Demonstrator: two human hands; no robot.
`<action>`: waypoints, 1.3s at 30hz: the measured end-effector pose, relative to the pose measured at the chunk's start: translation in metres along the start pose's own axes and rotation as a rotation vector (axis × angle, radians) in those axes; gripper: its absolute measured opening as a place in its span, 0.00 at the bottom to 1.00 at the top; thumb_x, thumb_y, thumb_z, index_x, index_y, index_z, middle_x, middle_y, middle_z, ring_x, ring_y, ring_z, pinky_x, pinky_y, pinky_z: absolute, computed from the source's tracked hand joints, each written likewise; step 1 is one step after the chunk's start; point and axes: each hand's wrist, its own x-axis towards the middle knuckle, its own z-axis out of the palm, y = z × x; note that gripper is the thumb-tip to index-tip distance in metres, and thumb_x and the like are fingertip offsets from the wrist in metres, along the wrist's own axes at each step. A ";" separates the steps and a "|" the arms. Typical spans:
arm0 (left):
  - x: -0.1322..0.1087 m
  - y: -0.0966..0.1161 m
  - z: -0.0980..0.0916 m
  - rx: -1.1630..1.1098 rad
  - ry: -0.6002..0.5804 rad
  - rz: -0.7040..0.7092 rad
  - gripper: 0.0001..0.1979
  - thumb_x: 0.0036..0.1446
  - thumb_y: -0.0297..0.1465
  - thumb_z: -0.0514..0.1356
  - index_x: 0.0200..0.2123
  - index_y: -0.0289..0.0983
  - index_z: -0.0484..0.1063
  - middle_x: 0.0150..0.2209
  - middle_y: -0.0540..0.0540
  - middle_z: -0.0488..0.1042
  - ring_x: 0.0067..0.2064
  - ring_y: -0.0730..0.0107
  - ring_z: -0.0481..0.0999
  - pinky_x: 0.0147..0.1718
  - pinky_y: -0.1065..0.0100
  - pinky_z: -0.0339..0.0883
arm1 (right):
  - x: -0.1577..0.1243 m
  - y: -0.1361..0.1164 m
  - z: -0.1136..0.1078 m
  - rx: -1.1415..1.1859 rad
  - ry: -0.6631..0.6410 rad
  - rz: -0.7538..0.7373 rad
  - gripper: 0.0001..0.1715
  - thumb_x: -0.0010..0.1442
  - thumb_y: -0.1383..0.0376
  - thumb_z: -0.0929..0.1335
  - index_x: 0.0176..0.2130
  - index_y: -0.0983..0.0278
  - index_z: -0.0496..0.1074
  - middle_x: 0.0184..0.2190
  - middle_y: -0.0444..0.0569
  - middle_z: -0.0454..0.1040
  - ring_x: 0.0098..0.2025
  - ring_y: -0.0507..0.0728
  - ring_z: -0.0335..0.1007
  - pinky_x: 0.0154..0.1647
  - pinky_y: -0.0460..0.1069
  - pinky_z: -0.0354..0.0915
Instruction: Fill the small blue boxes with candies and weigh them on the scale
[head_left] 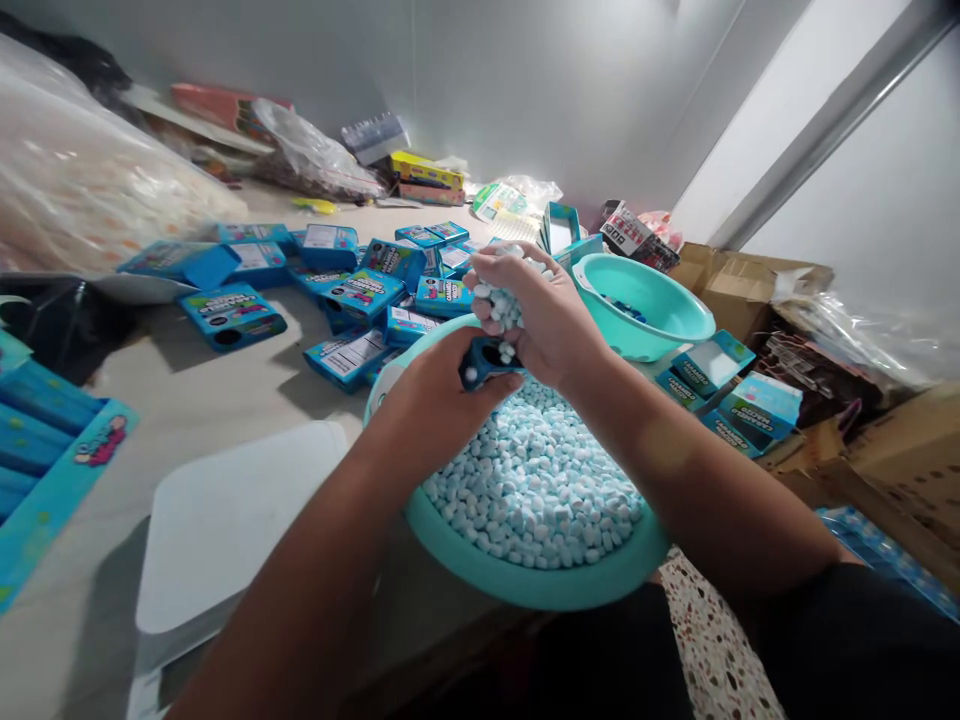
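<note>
Box, small, blue (pixel 480 372), one: sat in my left hand (pixel 439 390), which was curled round its sides, opening upward. Right hand (pixel 536 310), one: cupped about a handful of pale pellets (pixel 504 305), just above that opening, a few pellets at its edge. Basin, turquoise (pixel 540 592), one: lay beneath both hands, bearing many like pellets. Cartons, blue (pixel 367 295), numerous: lay strewn beyond the basin. Step in hand, as I judged it from my remote station: filling the box by hand. Next move, in my judgement: called for a steady opening and right-hand fingers loosened gradually; spilled pellets would likely have landed in the basin.
</note>
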 end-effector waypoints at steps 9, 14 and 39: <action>0.000 0.001 0.000 0.053 0.002 -0.005 0.20 0.55 0.45 0.65 0.48 0.44 0.74 0.39 0.49 0.79 0.39 0.58 0.76 0.34 0.66 0.65 | 0.000 0.001 0.000 0.080 0.053 0.014 0.13 0.59 0.56 0.68 0.40 0.60 0.65 0.38 0.47 0.70 0.38 0.54 0.71 0.34 0.48 0.71; 0.000 0.004 -0.003 0.038 -0.051 0.019 0.20 0.57 0.43 0.63 0.49 0.41 0.73 0.41 0.48 0.78 0.40 0.60 0.75 0.37 0.66 0.65 | 0.001 0.004 -0.001 0.336 0.085 0.022 0.15 0.54 0.59 0.71 0.38 0.61 0.65 0.35 0.45 0.69 0.33 0.51 0.68 0.32 0.47 0.69; -0.001 0.005 -0.001 -0.019 0.056 0.064 0.16 0.56 0.35 0.63 0.48 0.39 0.71 0.41 0.48 0.76 0.39 0.65 0.73 0.38 0.66 0.67 | 0.000 0.002 0.005 0.162 0.063 -0.084 0.16 0.57 0.50 0.70 0.36 0.57 0.65 0.30 0.42 0.65 0.33 0.51 0.65 0.32 0.49 0.62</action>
